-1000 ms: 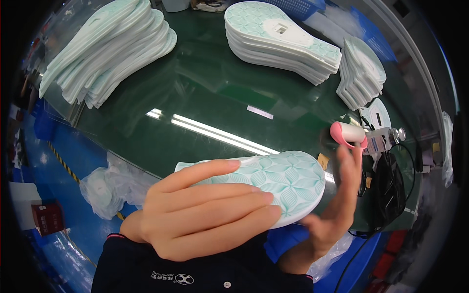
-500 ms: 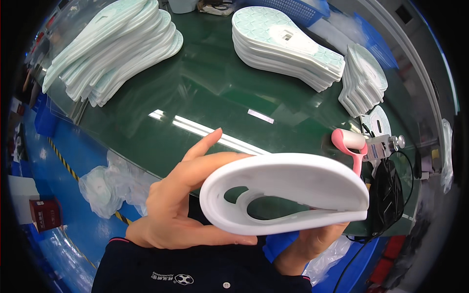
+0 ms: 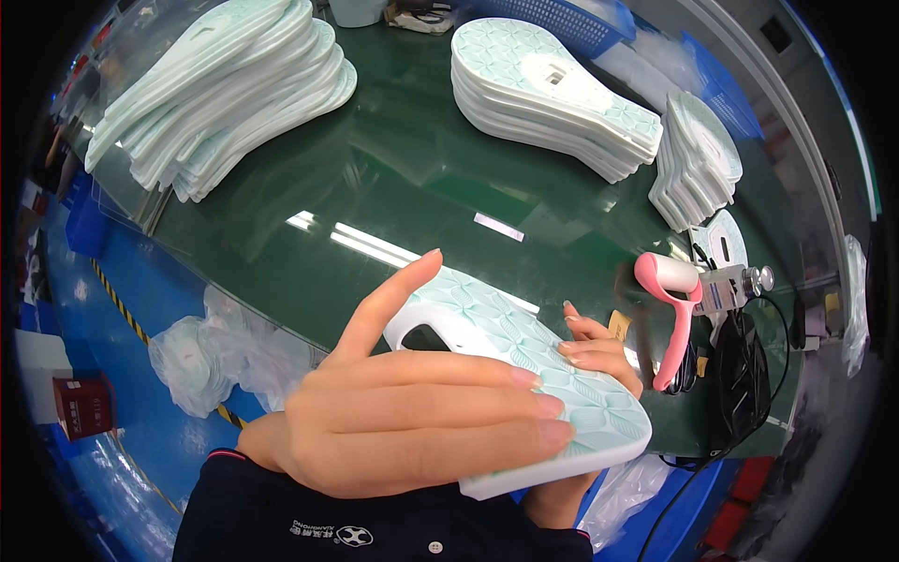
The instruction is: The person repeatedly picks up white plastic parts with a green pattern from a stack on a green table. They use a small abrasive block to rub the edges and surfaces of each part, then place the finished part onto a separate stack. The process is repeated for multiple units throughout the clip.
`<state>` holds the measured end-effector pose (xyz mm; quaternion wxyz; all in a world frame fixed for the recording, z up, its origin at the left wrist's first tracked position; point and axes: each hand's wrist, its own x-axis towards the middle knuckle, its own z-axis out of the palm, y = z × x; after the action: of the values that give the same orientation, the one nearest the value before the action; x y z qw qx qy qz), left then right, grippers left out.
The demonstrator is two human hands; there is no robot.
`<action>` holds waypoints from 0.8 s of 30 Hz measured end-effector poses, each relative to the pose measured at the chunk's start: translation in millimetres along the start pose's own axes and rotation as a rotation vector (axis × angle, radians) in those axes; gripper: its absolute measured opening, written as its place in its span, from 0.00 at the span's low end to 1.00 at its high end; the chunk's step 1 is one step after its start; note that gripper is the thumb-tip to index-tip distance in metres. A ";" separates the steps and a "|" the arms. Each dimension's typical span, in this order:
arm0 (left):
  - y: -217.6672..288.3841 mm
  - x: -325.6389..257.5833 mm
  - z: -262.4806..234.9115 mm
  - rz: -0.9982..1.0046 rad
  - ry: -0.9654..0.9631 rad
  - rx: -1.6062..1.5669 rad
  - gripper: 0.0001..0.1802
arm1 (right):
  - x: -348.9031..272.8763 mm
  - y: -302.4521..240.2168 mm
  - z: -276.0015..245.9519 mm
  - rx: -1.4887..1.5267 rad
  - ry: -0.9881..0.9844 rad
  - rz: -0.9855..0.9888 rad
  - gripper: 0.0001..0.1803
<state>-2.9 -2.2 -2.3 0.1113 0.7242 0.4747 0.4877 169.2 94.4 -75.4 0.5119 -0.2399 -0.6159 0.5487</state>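
Note:
Close in front of me is a curved white plastic panel (image 3: 609,412) with a pale green, petal-patterned face turned up and an opening towards its left end. My left hand (image 3: 403,421) grips it from the left, several fingers flat across the patterned face and one finger stretched away above it. Its thumb is hidden. At the panel's far right edge, my right hand (image 3: 604,356) holds on, fingertips resting on the patterned face; the rest of that hand is behind the panel.
Similar panels form stacks at the far left (image 3: 234,94) and far middle (image 3: 529,94), with a smaller stack (image 3: 698,150) at the right. A pink lint roller (image 3: 676,342), a clear bottle (image 3: 723,288) and a black bag (image 3: 744,393) lie on the green table (image 3: 393,178). Plastic-wrapped pieces (image 3: 192,365) are at lower left.
The panel has turned from showing its white hollow side to showing its green patterned face. My left fingers now lie across it, and my right fingertips have come over its far edge.

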 end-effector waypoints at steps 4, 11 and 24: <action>-3.6 -1.9 3.4 0.014 -0.010 -0.020 0.13 | -2.0 4.6 -7.6 -0.034 0.003 -0.060 0.07; 2.9 5.7 16.4 0.087 0.093 0.386 0.32 | 12.3 -31.4 -7.7 -0.356 -0.104 -0.357 0.10; -19.0 -6.7 20.6 -0.191 0.424 -0.345 0.18 | -15.9 -13.5 -10.4 -0.088 -0.037 0.298 0.39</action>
<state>2.4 8.6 -28.5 0.1768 0.5284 0.4635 0.6890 187.8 81.4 -70.1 0.4023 -0.3406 -0.6064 0.5953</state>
